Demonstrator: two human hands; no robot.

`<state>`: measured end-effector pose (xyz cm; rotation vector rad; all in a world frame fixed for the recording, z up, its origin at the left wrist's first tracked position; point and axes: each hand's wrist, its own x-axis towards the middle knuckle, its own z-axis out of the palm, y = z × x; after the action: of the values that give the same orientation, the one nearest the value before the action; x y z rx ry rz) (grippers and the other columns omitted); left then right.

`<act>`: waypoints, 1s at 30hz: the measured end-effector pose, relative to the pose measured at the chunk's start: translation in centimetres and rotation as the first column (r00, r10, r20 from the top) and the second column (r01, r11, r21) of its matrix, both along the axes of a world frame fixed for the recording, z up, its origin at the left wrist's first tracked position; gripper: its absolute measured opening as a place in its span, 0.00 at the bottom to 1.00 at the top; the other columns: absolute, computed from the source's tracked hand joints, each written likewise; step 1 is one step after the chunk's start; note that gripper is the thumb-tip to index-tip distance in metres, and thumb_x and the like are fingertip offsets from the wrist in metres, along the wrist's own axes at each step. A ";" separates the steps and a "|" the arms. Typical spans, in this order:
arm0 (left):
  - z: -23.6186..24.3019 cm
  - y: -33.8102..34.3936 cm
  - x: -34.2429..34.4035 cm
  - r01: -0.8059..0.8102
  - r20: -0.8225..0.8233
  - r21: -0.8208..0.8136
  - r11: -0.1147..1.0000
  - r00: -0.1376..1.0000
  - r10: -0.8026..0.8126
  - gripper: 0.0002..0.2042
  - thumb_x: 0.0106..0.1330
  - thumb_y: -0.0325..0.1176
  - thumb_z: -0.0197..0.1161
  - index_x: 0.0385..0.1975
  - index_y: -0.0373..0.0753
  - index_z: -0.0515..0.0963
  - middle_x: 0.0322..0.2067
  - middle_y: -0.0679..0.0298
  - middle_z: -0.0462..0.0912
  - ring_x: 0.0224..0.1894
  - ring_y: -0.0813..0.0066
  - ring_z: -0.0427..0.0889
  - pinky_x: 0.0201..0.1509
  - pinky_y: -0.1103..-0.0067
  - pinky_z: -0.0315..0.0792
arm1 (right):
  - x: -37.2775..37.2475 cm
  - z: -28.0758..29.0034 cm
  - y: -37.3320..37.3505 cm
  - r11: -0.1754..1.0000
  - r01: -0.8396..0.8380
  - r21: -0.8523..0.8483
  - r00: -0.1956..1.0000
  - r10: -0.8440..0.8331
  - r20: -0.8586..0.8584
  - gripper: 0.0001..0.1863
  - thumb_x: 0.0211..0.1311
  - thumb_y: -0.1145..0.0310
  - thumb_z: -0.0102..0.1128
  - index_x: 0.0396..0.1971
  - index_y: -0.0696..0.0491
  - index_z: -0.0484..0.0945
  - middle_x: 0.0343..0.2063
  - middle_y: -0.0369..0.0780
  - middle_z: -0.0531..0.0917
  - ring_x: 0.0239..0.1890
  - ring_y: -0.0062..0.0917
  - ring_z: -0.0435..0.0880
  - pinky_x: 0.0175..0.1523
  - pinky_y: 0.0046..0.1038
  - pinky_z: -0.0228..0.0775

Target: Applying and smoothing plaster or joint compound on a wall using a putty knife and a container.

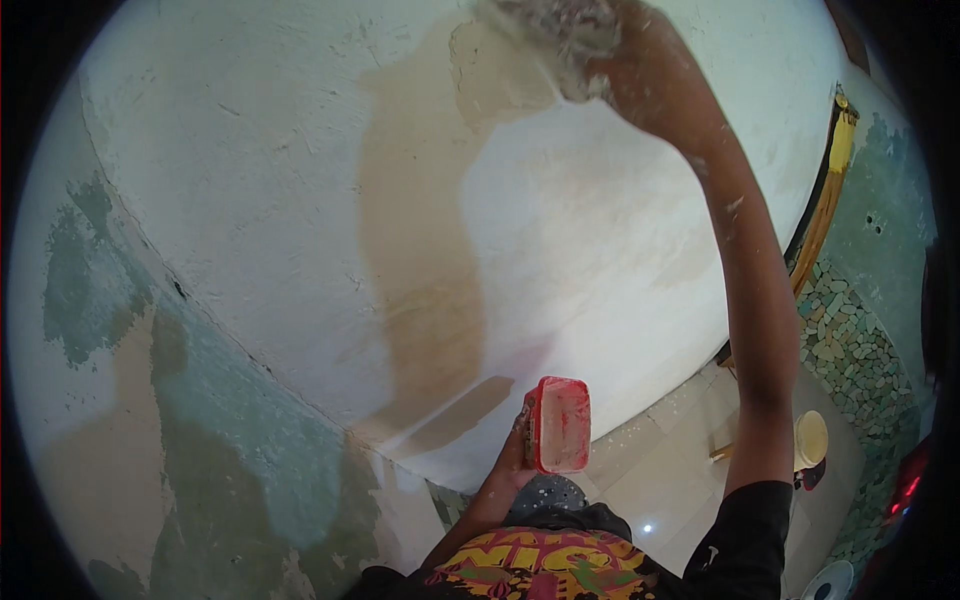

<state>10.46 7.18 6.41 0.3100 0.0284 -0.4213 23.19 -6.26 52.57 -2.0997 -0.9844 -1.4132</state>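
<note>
A red rectangular plastic tub (563, 425) is held in the left hand (514, 458) low in front of the body, just above the black T-shirt (545, 565) with its colourful print. The tub is gripped by its left side, and its open top is turned toward the view; its inside and rim are coated with a whitish substance.

The right arm is stretched upward, and the right hand (628, 80) is raised to the upper part of the white wall (270, 190). A grey-and-white smeared mass (575, 35) is seen at the right hand's fingers; because of blur and smearing, it cannot be told whether they are closed on it. The forearm is flecked with white.

A long shadow is cast down the white wall. At the left, an adjoining wall (250, 450) is covered in patches of green and pale coating. At the right, a tiled floor (665, 470) is bordered by a stone mosaic (850, 340), and a cream round object (811, 438) is seen near it.
</note>
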 end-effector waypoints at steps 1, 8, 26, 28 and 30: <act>-1.1 0.1 0.0 -0.025 -0.015 0.007 1.000 1.000 0.025 0.25 0.74 0.53 0.53 0.64 0.46 0.72 0.60 0.59 0.78 0.60 0.60 0.79 0.63 0.53 0.73 | -0.1 0.9 0.0 1.000 0.009 0.017 0.999 -0.010 0.032 0.19 0.57 0.71 0.65 0.48 0.62 0.79 0.44 0.53 0.82 0.50 0.43 0.80 0.56 0.38 0.74; -6.6 1.0 0.6 -0.055 -0.163 -0.051 0.997 0.986 0.046 0.25 0.73 0.53 0.54 0.64 0.46 0.73 0.59 0.59 0.79 0.60 0.59 0.79 0.63 0.54 0.73 | -3.9 1.5 2.1 0.987 -0.031 -0.156 0.999 0.028 -0.024 0.17 0.56 0.74 0.64 0.47 0.62 0.82 0.38 0.50 0.85 0.44 0.40 0.83 0.56 0.38 0.74; 1.2 0.8 -0.2 -0.017 -0.025 0.022 1.000 1.000 0.018 0.25 0.72 0.55 0.55 0.62 0.47 0.74 0.59 0.59 0.79 0.59 0.60 0.80 0.63 0.53 0.73 | 1.6 -8.3 -2.6 0.859 -0.381 0.341 0.651 0.511 -0.561 0.14 0.57 0.71 0.69 0.44 0.56 0.85 0.55 0.47 0.75 0.58 0.41 0.74 0.63 0.35 0.68; 2.2 0.4 -0.8 -0.006 -0.023 0.024 1.000 1.000 0.006 0.26 0.73 0.55 0.54 0.63 0.46 0.72 0.60 0.59 0.78 0.60 0.60 0.79 0.63 0.54 0.73 | 3.6 -8.3 -5.7 0.896 -0.323 0.305 0.776 0.436 -0.457 0.13 0.59 0.71 0.68 0.44 0.57 0.85 0.55 0.48 0.75 0.57 0.41 0.75 0.61 0.35 0.69; 2.0 0.2 -0.7 -0.002 -0.031 0.031 1.000 1.000 0.003 0.26 0.73 0.54 0.54 0.64 0.46 0.72 0.60 0.59 0.78 0.60 0.60 0.79 0.63 0.54 0.73 | 4.9 -7.5 -7.2 0.848 -0.383 0.367 0.860 0.472 -0.194 0.12 0.60 0.73 0.65 0.44 0.56 0.85 0.50 0.46 0.80 0.50 0.42 0.78 0.57 0.33 0.71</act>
<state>9.76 7.41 8.44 0.3337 0.0651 -0.4238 28.13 -13.49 45.11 -1.6459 -0.9630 -0.9421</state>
